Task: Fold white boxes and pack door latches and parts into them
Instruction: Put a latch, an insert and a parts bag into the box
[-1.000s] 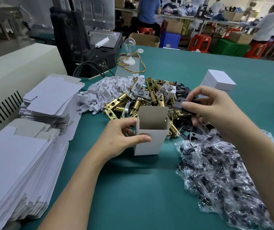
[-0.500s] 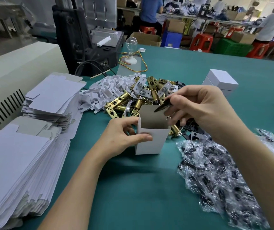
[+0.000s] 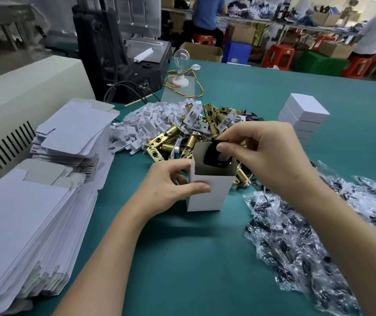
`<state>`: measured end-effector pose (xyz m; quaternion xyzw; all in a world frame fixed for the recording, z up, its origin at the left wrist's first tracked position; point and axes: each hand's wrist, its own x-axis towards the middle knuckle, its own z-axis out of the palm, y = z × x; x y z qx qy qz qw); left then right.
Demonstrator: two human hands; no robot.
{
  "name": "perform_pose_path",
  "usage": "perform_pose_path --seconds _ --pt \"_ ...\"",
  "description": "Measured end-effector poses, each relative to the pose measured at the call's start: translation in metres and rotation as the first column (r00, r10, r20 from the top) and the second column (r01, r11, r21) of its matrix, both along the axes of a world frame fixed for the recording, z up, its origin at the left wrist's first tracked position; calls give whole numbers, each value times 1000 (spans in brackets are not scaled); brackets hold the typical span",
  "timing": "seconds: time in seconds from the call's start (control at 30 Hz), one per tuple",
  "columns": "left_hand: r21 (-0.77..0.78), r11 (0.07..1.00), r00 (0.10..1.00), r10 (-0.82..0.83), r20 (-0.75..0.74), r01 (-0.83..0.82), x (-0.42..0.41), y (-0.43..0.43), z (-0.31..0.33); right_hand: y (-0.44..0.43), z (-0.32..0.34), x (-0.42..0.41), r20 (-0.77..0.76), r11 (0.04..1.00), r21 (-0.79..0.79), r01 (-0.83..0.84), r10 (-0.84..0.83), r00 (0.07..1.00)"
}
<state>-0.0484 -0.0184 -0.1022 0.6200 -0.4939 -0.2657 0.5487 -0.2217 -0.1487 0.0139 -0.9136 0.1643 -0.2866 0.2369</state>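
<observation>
- Teal, cloth-like worktop [image 3: 205, 258].
- Flat white card blanks [image 3: 23, 224] in layered stacks at the left.
- Crinkled clear bags [image 3: 296, 236] of small black parts, near right.
- Shiny brass latches [image 3: 171, 137] heaped far centre.
- Open-topped white box [image 3: 209, 192] stands upright at the centre; the left hand [image 3: 171, 188] has its grip curled round the box.
- The right hand [image 3: 266, 156] pinches in its grip a curved black plate [image 3: 212, 155] at the box's mouth.

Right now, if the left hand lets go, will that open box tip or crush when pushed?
Probably tippy: the box stands tall and narrow on its small end, and the left hand holds it. Likely light and soft-walled: thin card, top open, so a hard squeeze could dent it. The black part the right hand pinches at its mouth may nudge it.
</observation>
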Motion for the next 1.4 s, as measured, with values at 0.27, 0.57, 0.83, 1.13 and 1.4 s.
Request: perform_pose_path --seconds 0.27,0.57,0.83,1.13,1.4 --pt "-24 999 999 -27 43 28 0 -1 -2 14 5 14 -264 999 42 -23 34 964" --pt "-33 998 997 -47 53 49 0 1 1 11 11 17 -336 993 121 -7 48 941" --pt "-3 1000 1000 -6 12 6 -2 -1 2 7 6 18 -305 999 -14 33 -35 952" --pt "-33 996 993 81 -82 -84 -8 -4 6 0 1 21 -202 996 73 40 -25 979" --pt "-64 992 991 103 -83 -109 -11 -4 9 -6 -2 36 -397 1000 20 -16 22 918"
